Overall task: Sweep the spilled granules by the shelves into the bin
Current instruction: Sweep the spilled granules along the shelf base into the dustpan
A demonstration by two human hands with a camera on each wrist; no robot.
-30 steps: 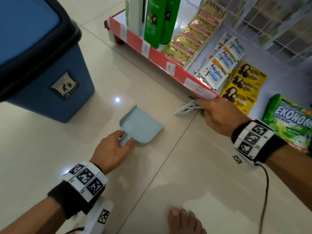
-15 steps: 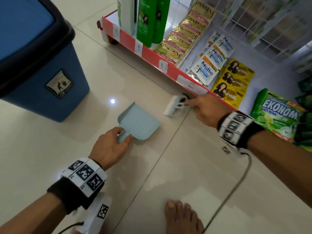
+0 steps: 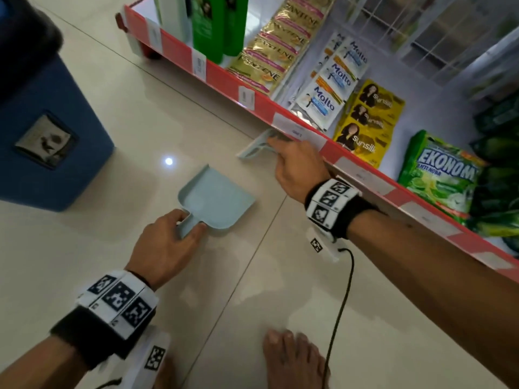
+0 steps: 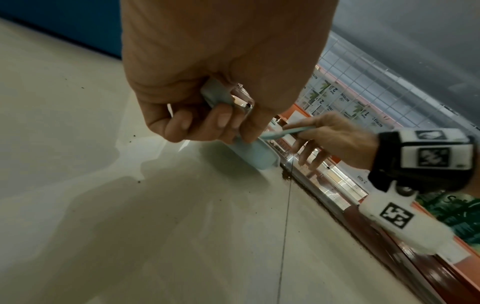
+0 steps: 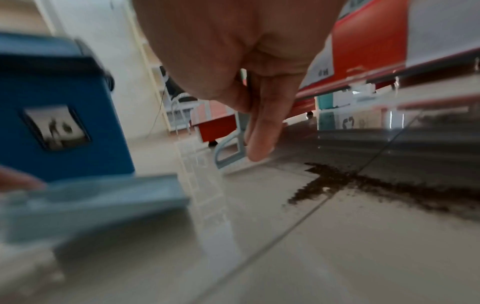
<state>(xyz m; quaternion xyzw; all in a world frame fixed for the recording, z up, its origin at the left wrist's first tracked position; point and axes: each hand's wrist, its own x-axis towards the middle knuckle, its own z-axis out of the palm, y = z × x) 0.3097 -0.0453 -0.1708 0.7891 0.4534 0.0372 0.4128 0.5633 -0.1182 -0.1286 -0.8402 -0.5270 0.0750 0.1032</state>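
A line of dark brown granules [image 5: 337, 181] lies on the floor tiles along the foot of the red-edged shelf [image 3: 224, 77]; the same granules [image 4: 288, 176] show in the left wrist view. My left hand [image 3: 185, 226] grips the handle of a pale blue dustpan [image 3: 216, 200] that rests flat on the floor. My right hand [image 3: 286, 155] pinches the handle of a small pale blue brush [image 3: 255, 147] at the shelf's lower edge, beyond the dustpan. The blue bin [image 3: 42, 136] with a black lid stands at the left.
The shelf holds green bottles [image 3: 213, 26], gold, white and yellow sachets [image 3: 365, 122] and a green packet [image 3: 441, 175]. A black cable [image 3: 342, 299] hangs from my right wrist. My bare foot [image 3: 292, 357] stands on the tiles near the front.
My right hand has carried the brush leftwards along the shelf edge, past the far corner of the dustpan. The dustpan and my left hand have stayed put.
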